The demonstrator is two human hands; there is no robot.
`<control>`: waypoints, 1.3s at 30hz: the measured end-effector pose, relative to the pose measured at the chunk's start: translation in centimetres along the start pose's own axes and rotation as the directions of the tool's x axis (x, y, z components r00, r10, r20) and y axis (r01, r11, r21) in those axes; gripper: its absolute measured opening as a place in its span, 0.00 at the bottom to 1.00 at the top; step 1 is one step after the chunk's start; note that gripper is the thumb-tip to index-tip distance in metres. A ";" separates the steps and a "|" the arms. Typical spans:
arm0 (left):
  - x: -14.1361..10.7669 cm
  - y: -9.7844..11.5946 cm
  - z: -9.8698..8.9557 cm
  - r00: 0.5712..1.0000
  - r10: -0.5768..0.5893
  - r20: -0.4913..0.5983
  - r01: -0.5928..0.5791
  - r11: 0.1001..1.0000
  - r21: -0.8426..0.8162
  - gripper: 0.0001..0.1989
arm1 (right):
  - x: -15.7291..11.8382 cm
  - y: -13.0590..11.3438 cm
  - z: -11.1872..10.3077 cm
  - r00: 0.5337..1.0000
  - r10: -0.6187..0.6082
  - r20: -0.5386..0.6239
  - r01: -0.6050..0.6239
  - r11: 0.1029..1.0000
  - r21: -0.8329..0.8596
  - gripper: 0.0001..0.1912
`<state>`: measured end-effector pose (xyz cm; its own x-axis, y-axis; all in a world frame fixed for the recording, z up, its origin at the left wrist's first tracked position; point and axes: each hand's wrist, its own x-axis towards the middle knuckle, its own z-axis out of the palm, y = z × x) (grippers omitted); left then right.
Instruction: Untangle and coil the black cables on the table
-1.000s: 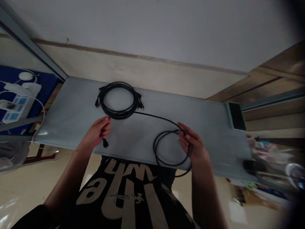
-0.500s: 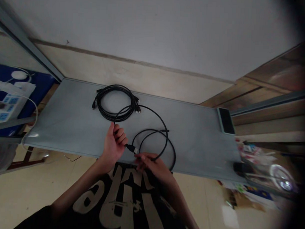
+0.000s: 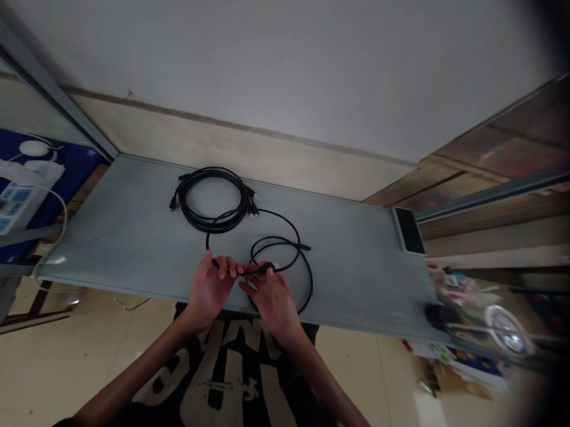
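Note:
A loose black cable (image 3: pixel 291 225) loops over the grey shelf, and its near part runs through both hands. My left hand (image 3: pixel 213 282) is closed round the cable close to the shelf's front edge. Beside it, almost touching, my right hand (image 3: pixel 270 295) pinches the cable near its plug (image 3: pixel 266 267); the plug is partly covered by the fingers. Behind my left hand lies a coiled bundle of black cables (image 3: pixel 191 215) with several plug ends sticking out. Part of the loose cable overlaps this coil.
The grey shelf (image 3: pixel 357 275) runs between metal posts, with a wall behind it. A phone (image 3: pixel 409 231) lies at its right end. A power strip (image 3: pixel 9 207) stands at far left, with a white cord (image 3: pixel 64 212) hanging nearby. Bags and clutter (image 3: pixel 460 285) lie at right.
My hands have come together. The right hand has turned palm-up and now grips near the plug, which was hanging from my left hand. The loose loops have shifted slightly left.

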<state>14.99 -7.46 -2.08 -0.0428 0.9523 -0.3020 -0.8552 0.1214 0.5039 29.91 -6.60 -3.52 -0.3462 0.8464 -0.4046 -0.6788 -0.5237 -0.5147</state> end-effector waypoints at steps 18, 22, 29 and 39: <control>1.6 1.1 -1.2 0.988 -0.073 -0.139 0.121 0.919 0.375 0.16 | 0.6 -5.6 -3.4 0.968 -0.109 -0.225 -0.031 0.842 -0.539 0.25; 1.7 1.5 -0.6 0.993 -0.054 -0.108 0.089 0.934 0.346 0.17 | 0.9 -7.1 -4.3 0.947 -0.219 -0.237 0.079 0.869 -0.489 0.20; 2.3 0.2 -0.5 0.980 -0.156 -0.121 0.192 0.902 0.386 0.24 | 0.4 -5.9 -3.8 0.958 -0.166 -0.233 0.118 0.971 -0.206 0.18; 4.5 3.6 0.6 0.993 -0.100 -0.061 0.117 0.852 0.510 0.21 | 0.2 -4.6 -6.1 0.833 -0.511 -0.212 0.224 0.662 -0.715 0.16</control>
<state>11.97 -2.54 -1.17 0.0112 0.9166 -0.3996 -0.4703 0.3575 0.8068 36.91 -4.65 -5.80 0.1957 0.9522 -0.2347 -0.0640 -0.2264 -0.9719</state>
